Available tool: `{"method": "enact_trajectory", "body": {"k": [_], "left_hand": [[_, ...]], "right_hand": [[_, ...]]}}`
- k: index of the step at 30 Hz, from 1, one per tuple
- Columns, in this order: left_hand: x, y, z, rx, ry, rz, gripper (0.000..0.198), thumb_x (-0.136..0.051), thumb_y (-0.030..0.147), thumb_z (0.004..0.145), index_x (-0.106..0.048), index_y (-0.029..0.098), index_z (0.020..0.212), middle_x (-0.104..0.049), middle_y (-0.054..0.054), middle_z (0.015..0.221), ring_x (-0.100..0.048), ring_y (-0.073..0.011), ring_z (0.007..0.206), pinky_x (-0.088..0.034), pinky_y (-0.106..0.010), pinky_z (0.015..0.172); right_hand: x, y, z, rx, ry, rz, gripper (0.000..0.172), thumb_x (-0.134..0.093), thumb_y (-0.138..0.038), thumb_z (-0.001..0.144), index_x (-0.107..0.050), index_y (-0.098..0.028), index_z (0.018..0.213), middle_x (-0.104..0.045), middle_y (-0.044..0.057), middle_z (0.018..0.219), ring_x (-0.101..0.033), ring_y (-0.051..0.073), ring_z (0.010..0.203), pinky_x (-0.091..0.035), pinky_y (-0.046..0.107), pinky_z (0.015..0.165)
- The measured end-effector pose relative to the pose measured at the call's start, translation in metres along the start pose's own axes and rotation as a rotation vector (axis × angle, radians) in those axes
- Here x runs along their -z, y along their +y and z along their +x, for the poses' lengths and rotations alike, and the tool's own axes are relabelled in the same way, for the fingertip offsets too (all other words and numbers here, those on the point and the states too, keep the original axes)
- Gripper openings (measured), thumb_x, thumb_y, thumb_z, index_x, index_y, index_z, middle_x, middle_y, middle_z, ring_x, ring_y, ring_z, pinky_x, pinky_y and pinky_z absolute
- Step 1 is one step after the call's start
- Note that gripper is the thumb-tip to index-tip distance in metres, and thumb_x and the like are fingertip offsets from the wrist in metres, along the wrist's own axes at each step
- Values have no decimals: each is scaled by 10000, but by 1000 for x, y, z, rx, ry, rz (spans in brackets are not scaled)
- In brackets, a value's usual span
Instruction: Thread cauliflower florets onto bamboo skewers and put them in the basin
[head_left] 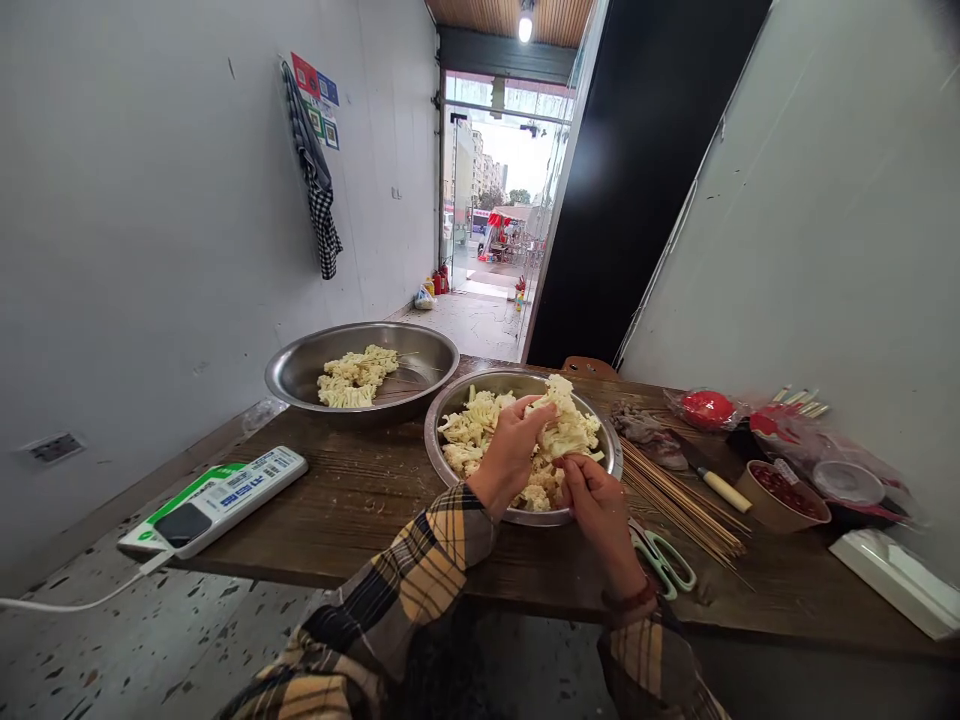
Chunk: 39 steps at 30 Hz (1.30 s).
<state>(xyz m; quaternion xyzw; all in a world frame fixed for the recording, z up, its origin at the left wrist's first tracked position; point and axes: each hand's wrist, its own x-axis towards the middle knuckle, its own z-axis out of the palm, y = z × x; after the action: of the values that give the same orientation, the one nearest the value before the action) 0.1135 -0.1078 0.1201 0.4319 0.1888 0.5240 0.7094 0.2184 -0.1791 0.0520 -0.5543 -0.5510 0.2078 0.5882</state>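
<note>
Over the near metal bowl (433, 450), my left hand (512, 448) is closed around a piece of cauliflower (564, 425). My right hand (598, 503) pinches just below that piece, at the bowl's right side; what lies between its fingertips is too small to make out. More cauliflower florets (472, 425) fill the bowl beneath both hands. Behind it to the left, a larger metal basin (289, 375) holds a pile of cauliflower (356, 378) with thin sticks showing in it. A bundle of wooden skewers (682, 500) lies right of the near bowl.
Green-handled scissors (664, 562) and a knife (724, 490) lie on the wooden table (352, 500). At right are a paper tub of red sauce (784, 493), a red wrapped item (707, 406) and a white box (896, 575). A white device (240, 500) with a cable sits left.
</note>
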Motion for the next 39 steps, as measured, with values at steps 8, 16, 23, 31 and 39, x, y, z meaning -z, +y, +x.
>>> {"method": "enact_trajectory", "body": {"k": [8, 16, 23, 31, 39], "left_hand": [[2, 3, 5, 16, 64, -38, 163, -691, 271, 625, -598, 141, 658, -561, 24, 602, -480, -83, 551, -376, -214, 540], [0, -4, 6, 72, 18, -71, 181, -724, 247, 603, -582, 145, 651, -546, 33, 564, -494, -82, 508, -390, -213, 511], [-5, -3, 2, 83, -9, -49, 185, -725, 233, 585, -607, 140, 691, -597, 13, 612, -527, -88, 545, -413, -217, 550], [-3, -10, 5, 119, 48, -98, 194, -732, 226, 578, -601, 146, 698, -577, 27, 612, -507, -84, 544, -397, -223, 552], [4, -8, 14, 109, 78, -95, 177, -714, 246, 607, -614, 148, 715, -621, 5, 631, -558, -121, 584, -423, -249, 580]], "right_hand": [[-1, 0, -1, 32, 1, -59, 315, -488, -399, 894, -691, -158, 903, -525, -28, 527, -492, 128, 491, -400, 248, 504], [1, 3, -1, 83, 47, -92, 316, -481, -383, 876, -702, -159, 898, -574, -11, 563, -527, 141, 538, -409, 242, 511], [0, 2, -5, 79, 79, -94, 307, -472, -392, 874, -671, -169, 807, -564, -12, 565, -514, 138, 536, -396, 241, 513], [3, 1, -5, 43, 76, -84, 298, -471, -398, 891, -631, -180, 767, -540, -21, 554, -492, 131, 532, -388, 240, 527], [3, 4, -3, 35, 0, -74, 323, -478, -404, 894, -695, -171, 946, -586, -8, 566, -522, 144, 521, -415, 253, 529]]}}
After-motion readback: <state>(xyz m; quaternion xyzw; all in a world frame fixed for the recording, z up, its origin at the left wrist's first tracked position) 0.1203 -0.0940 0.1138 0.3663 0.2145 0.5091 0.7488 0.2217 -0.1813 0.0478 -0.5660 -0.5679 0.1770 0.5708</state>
